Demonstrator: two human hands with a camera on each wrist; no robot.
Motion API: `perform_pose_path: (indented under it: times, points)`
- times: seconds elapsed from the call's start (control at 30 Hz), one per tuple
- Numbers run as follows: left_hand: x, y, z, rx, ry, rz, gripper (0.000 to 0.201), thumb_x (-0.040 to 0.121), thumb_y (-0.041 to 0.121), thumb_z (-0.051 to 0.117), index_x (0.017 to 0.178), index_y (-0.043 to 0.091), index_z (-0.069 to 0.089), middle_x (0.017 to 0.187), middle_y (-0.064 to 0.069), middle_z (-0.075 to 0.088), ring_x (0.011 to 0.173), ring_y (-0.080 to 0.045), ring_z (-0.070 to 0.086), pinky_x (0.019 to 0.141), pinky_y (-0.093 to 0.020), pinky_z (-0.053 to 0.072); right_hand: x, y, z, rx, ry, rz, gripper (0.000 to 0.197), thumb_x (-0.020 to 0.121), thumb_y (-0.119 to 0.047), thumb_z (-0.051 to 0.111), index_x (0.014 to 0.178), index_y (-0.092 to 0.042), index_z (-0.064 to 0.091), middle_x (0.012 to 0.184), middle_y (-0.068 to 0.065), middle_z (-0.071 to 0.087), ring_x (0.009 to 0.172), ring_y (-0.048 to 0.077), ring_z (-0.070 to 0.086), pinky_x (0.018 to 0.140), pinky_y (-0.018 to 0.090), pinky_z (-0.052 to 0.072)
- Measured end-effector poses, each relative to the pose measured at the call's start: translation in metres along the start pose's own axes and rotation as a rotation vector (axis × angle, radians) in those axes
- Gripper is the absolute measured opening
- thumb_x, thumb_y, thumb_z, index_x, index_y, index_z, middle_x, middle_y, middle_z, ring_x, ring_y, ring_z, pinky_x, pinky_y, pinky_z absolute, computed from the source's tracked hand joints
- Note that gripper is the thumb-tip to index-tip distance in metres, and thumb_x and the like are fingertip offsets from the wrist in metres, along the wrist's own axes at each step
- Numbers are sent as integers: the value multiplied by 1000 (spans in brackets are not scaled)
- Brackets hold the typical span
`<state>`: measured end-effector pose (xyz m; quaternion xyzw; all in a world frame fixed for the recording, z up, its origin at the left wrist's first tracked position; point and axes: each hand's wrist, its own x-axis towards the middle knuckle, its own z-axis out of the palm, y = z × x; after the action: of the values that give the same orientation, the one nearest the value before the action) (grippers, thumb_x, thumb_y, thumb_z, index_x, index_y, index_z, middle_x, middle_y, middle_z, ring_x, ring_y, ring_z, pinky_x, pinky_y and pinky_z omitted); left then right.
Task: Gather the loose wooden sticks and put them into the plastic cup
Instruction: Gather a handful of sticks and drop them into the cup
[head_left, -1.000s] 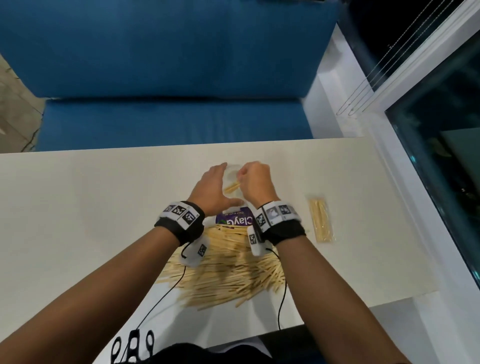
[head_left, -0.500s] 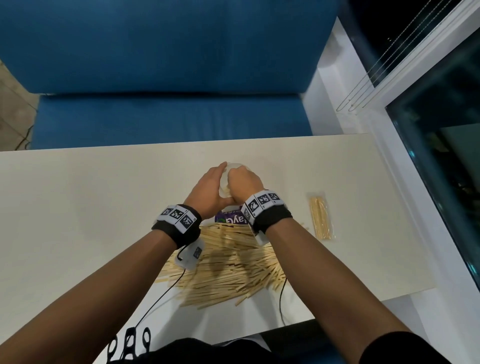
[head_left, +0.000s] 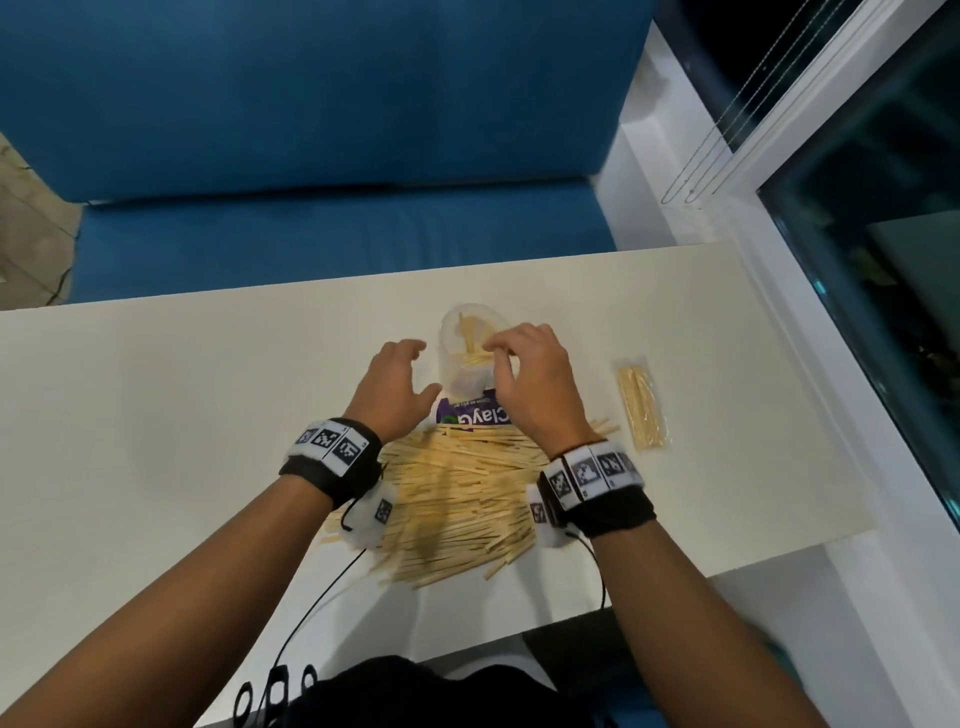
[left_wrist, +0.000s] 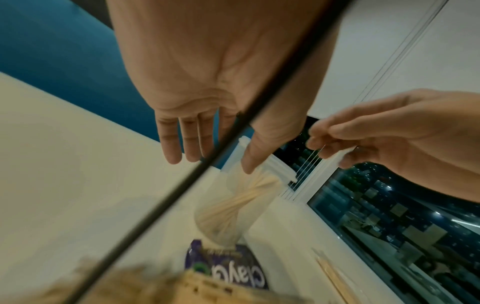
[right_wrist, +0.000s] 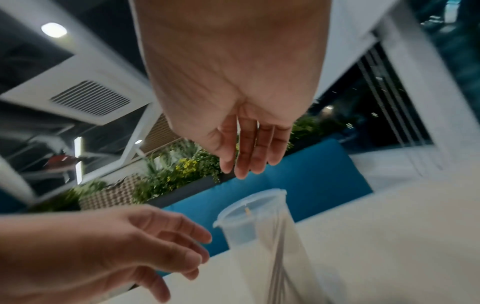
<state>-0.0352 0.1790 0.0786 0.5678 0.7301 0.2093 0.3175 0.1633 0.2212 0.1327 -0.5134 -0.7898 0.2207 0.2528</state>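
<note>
Having let go of the plastic cup (head_left: 470, 348), your left hand (head_left: 397, 392) hangs spread beside it. Your right hand (head_left: 530, 379) has lifted above the rim, fingers loose, empty. Sticks (head_left: 470, 338) now stand inside.

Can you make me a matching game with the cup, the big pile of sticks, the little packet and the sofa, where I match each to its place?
Things:
1. cup
2. pile of sticks
3. packet
4. sofa

Places:
A. beyond the far edge of the table
B. between the two wrists
C. alone at the right on the table
D. upright between the two hands, sticks inside

Pairs: 1-D, 2-B, 3-C, 4-A
</note>
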Motion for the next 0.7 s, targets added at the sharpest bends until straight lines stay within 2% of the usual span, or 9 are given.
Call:
perform_pose_path:
  times: [0.1,0.2,0.3,0.37,0.53,0.7]
  points:
    - [-28,-24,9,-1,-18,7,39,93,24,70,129,15,58,122,-4,59,107,-20,59,95,-36,50,-45,3,17,69,-23,72,20,99,-11,57,105,-17,76,102,-4,70,101,16,56,88,28,49]
    - [-58,-47,23,27,-72,-13,24,91,19,69,115,17,65,106,1,61,94,-17,59,90,-39,52,-86,5,51,63,-215,92,19,97,-13,62,109,-16,76,105,-2,70,103,15,56,94,34,50]
    - [-86,-70,36,106,-115,-31,27,83,17,74,109,17,68,103,-2,61,96,-25,59,88,-44,52,-115,8,89,-84,-454,5,26,93,-15,67,119,-15,72,117,2,66,114,21,52,103,42,45]
    - [-101,-85,45,219,-108,-11,32,78,18,77,109,17,68,106,-6,62,100,-31,59,87,-44,51,-125,10,108,-213,-538,-64,35,92,-19,69,127,-17,67,126,2,61,121,23,48,106,43,42]
    - [-123,-103,54,337,-94,-31,36,81,22,79,114,20,66,115,-5,61,111,-32,53,91,-44,45,-131,15,128,-357,-567,-108,44,91,-21,71,133,-17,59,134,2,53,125,23,45,106,40,43]
    - [-122,-107,57,267,-55,10,21,83,17,78,102,19,71,105,-5,66,103,-33,55,85,-43,47,-123,14,135,-321,-591,-127,28,95,-9,65,123,-12,63,126,6,58,119,25,47,101,41,44]
